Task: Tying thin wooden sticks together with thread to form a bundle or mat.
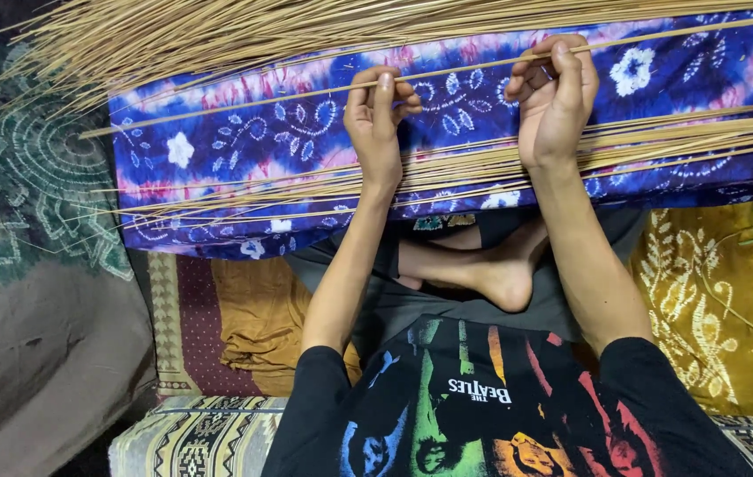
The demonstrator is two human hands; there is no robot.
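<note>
I see both the left hand [379, 124] and right hand [555, 97] pinching one thin stick [465, 69] with closed fingers above the blue flowered cloth [244, 150], stick bundles [668, 132] lying across it.

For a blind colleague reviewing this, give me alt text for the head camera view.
Both hands, left hand and right hand, pinch one thin straw-coloured stick over a blue floral cloth. More sticks lie bundled above and across it.
</note>
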